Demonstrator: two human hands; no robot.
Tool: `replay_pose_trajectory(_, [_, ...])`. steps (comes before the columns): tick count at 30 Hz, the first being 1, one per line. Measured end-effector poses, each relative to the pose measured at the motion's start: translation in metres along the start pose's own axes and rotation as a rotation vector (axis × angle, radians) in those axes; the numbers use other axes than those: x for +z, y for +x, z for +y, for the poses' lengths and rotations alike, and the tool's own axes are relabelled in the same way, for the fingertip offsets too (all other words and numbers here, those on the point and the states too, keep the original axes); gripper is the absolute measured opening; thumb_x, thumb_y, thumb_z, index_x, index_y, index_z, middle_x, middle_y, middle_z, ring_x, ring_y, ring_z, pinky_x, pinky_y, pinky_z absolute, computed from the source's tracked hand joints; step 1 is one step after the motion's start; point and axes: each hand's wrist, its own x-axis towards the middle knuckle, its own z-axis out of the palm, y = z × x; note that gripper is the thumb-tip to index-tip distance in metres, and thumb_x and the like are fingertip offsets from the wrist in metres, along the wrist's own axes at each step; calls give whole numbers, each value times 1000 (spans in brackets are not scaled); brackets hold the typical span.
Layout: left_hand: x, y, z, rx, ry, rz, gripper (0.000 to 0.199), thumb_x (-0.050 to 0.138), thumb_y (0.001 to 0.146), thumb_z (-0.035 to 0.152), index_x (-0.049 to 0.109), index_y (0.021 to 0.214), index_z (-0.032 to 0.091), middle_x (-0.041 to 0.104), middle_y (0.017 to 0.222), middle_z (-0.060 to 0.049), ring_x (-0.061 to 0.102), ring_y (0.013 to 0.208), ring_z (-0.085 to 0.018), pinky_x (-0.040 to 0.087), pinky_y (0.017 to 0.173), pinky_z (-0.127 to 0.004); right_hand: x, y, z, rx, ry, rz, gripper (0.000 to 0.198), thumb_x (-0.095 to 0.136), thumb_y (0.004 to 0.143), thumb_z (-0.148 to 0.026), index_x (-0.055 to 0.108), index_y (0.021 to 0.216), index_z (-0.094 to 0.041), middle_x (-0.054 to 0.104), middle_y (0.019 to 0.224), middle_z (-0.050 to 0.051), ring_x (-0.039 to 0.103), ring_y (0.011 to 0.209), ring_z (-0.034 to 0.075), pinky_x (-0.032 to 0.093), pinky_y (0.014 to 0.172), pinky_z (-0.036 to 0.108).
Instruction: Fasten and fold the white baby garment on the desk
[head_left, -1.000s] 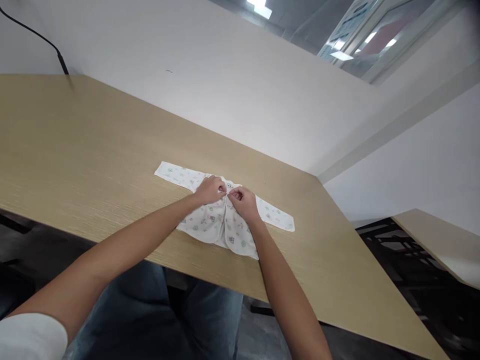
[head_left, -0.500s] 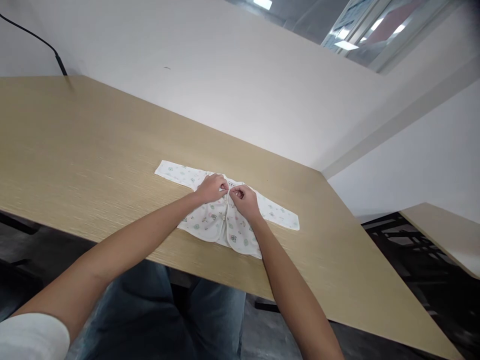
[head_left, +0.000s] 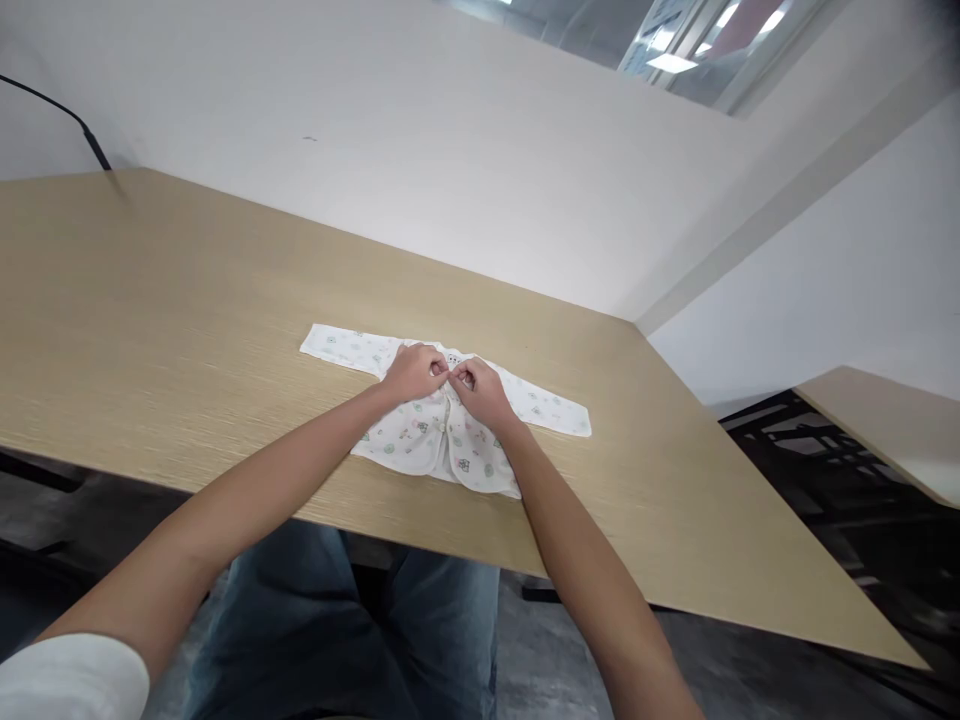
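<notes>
A small white baby shirt (head_left: 409,445) with a printed pattern lies face up on the table, its two long sleeves spread out to the sides. Just below the neckline, my left hand (head_left: 418,372) pinches the front edge of the shirt. My right hand (head_left: 478,388) pinches the other front edge, its fingertips meeting those of the left. Whatever small fastening may be between the fingertips is hidden. Under the hands the two front edges run down close together, parting at the rounded hem.
The wooden table (head_left: 210,290) meets a white wall (head_left: 420,160) at the back. A black cable (head_left: 94,145) rises at the far left corner. At the right stands another table (head_left: 892,410) with a dark frame beneath. My legs (head_left: 300,620) are under the near edge.
The view has shifted a little. Both hands stay pinched at the shirt's neckline, with the fingertips now closer together and the front edges drawn nearer each other.
</notes>
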Motion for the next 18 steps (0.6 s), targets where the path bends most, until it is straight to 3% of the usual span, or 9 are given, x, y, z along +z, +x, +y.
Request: replay_pose_trajectory(18, [-11,-3,9,-41,127,-80,15,63,80,22,77,80,22,74,85,-5,61,95,-26,40,95,-43,-3,-1,1,-68,38,-22,3,57,85,-22,59,83,-22,60,85,2,54,84,19,42,81,32])
